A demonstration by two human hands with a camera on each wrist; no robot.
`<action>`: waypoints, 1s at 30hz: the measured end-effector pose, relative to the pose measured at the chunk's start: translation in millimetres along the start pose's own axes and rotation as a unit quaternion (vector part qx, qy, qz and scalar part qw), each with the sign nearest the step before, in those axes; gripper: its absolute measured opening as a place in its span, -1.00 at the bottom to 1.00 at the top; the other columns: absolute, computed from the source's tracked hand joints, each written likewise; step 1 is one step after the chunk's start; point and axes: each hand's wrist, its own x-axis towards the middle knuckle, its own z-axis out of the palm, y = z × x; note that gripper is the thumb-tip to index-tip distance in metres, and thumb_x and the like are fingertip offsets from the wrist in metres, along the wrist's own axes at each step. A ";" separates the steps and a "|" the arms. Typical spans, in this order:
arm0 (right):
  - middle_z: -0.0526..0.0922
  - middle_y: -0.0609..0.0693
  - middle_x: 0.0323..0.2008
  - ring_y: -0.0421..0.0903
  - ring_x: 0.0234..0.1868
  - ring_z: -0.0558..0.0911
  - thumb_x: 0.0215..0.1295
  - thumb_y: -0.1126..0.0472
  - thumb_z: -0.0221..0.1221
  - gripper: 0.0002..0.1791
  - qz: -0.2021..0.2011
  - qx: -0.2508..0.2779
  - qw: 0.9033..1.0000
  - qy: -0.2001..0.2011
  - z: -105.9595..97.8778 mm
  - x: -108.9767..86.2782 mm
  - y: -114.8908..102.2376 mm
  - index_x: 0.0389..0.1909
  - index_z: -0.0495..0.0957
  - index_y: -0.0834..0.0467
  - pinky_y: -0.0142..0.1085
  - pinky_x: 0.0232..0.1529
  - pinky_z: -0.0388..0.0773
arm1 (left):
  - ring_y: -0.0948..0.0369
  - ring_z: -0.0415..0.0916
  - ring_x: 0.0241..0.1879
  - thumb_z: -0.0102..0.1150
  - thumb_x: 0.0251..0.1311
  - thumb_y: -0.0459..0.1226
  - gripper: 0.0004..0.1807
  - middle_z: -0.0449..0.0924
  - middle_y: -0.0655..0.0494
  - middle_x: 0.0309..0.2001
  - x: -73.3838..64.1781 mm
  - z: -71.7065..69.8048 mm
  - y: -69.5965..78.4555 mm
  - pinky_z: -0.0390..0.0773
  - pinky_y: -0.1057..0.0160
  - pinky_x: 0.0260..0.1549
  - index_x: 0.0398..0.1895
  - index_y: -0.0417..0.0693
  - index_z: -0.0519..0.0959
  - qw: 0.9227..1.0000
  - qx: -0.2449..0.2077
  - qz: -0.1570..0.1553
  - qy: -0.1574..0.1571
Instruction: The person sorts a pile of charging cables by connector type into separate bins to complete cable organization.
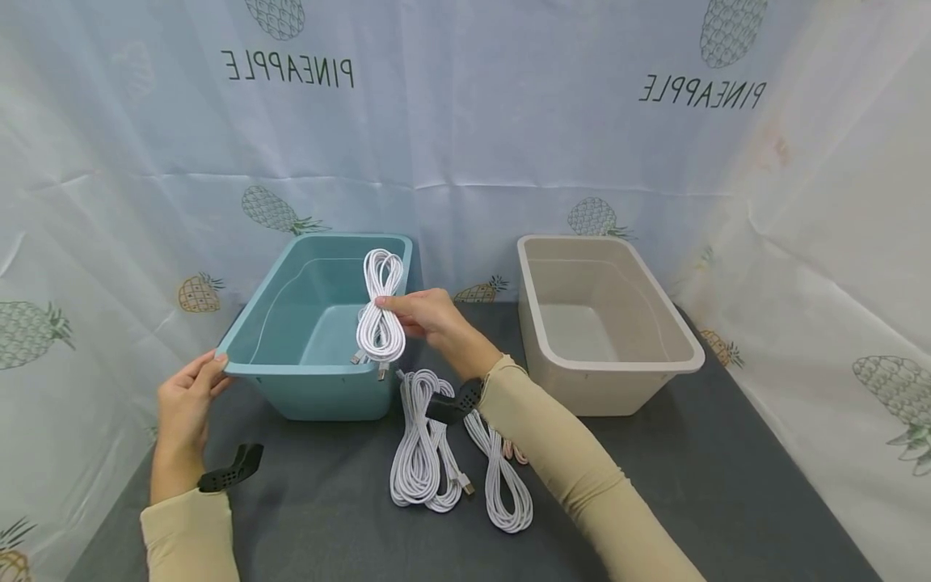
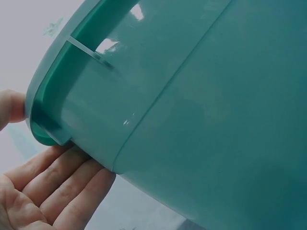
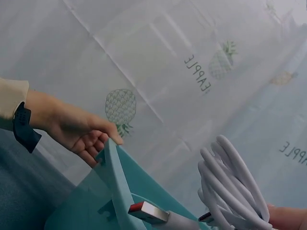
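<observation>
1. White USB cable bundle (image 1: 381,330), left of frame centre: pinched by right hand (image 1: 429,313), thumb against fingers.
2. Teal plastic tub (image 1: 320,398), frame left: lower-left corner pinched by left hand (image 1: 187,398), thumb opposing fingers.

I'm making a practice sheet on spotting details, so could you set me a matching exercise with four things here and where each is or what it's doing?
Things:
1. left hand
2. right hand
3. beige bin
4. pinkish cable

Places and states:
A. standing to the right of the teal bin
B. holding a coiled white cable
C. lying by the right sleeve on the dark tabletop
D. gripping the teal bin's rim at its near-left corner

Pairs: 1-D, 2-B, 3-A, 4-C
</observation>
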 end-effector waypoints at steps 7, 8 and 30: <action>0.61 -0.08 -0.63 -0.26 -0.63 0.60 0.06 0.23 0.42 -0.62 0.005 0.000 0.999 0.037 16.3 21.0 -4.6 -0.12 0.61 0.33 -0.52 -0.64 0.56 | 0.54 0.65 -0.46 0.21 0.25 -0.27 -0.82 0.68 0.50 -0.42 -0.4 -1.3 -1.2 0.60 0.64 -0.40 -0.42 0.27 0.65 1.000 -0.007 0.006 -0.006; 0.61 -0.07 -0.62 -0.26 -0.63 0.60 0.05 0.23 0.42 -0.63 0.004 0.000 0.999 0.040 18.3 23.0 -4.9 -0.14 0.61 0.33 -0.52 -0.64 0.56 | 0.54 0.65 -0.46 0.21 0.25 -0.27 -0.83 0.68 0.50 -0.42 -0.7 -1.5 -1.1 0.60 0.64 -0.40 -0.42 0.28 0.65 1.000 -0.006 0.007 -0.007; 0.62 0.25 0.11 0.04 0.11 0.66 0.24 0.15 0.28 -0.38 -0.016 0.012 1.000 -0.010 48.5 49.5 -21.3 0.26 0.36 0.34 -0.20 0.15 0.63 | 0.53 0.65 -0.45 0.19 0.25 -0.34 -0.78 0.69 0.46 -0.41 -1.6 -1.7 -1.4 0.62 0.61 -0.39 -0.41 0.24 0.66 0.999 -0.028 0.014 -0.016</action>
